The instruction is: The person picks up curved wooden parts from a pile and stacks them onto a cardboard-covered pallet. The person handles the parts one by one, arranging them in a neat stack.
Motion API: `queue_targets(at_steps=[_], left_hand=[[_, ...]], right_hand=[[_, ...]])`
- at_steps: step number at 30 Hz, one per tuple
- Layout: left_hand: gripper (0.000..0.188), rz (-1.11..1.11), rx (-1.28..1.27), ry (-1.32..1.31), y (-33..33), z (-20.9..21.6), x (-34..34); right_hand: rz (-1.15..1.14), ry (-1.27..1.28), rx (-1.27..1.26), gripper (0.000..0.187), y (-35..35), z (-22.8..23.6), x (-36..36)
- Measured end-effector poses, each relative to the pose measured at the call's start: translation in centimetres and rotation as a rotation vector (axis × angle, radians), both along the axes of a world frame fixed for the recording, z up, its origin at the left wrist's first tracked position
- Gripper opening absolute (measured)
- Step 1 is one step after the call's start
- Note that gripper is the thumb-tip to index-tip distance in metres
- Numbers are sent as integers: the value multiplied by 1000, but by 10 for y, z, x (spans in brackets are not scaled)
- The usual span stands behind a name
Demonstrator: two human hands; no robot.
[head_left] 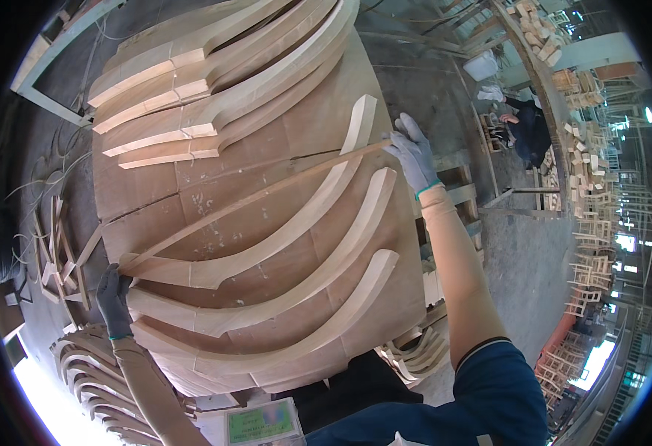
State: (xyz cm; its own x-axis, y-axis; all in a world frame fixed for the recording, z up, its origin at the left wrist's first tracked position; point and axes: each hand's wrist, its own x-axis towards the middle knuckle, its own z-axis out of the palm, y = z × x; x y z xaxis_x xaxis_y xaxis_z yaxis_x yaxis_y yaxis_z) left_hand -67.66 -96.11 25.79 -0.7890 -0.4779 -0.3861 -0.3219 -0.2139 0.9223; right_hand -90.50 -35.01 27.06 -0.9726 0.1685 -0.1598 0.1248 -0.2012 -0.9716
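The person's left grip [112, 303], in a gray glove, was closed around the near left end of a thin wooden strip [259, 195]. The right grip [413, 154], also gloved, pinched the strip's far end between thumb and fingers. The strip ran slantwise over the tabletop [144, 195], which was covered in brown sheeting, and it crossed over the upper curved piece [294, 227] near that piece's far tip; whether the two touched there could not be told.

Below the upper curved piece lay a middle curved piece [318, 276] and a lower curved piece [229, 363], the three side by side with their bends facing the same way. At the upper left of the tabletop, more curved pieces were gathered in a bundle [185, 111], with string across their broad ends.

Further curved pieces stood in a stack [92, 375] off the lower left corner. Beyond the right side, a co-worker [530, 134] in dark clothing sat low, and wooden chair frames [592, 271] lined the hall.
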Motion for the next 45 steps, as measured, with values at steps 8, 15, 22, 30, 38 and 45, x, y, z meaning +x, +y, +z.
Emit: queue_targets(at_steps=[8, 15, 22, 30, 38, 45], left_hand=[[32, -113, -9, -215, -9, 5, -10], [26, -55, 47, -173, 16, -4, -18], [18, -63, 40, -216, 42, 4, -23], [14, -104, -146, -167, 5, 27, -8], [20, -3, -72, -306, 19, 48, 38], [28, 155, 157, 218, 58, 102, 22]], right_hand=[[-33, 36, -95, 28, -5, -2, -47], [180, 55, 280, 27, 22, -20, -73], [149, -214, 188, 31, 15, -20, -90], [389, 26, 450, 35, 27, -7, -54], [316, -261, 401, 40, 62, -1, 39], [-19, 32, -855, 53, 41, 72, 65]])
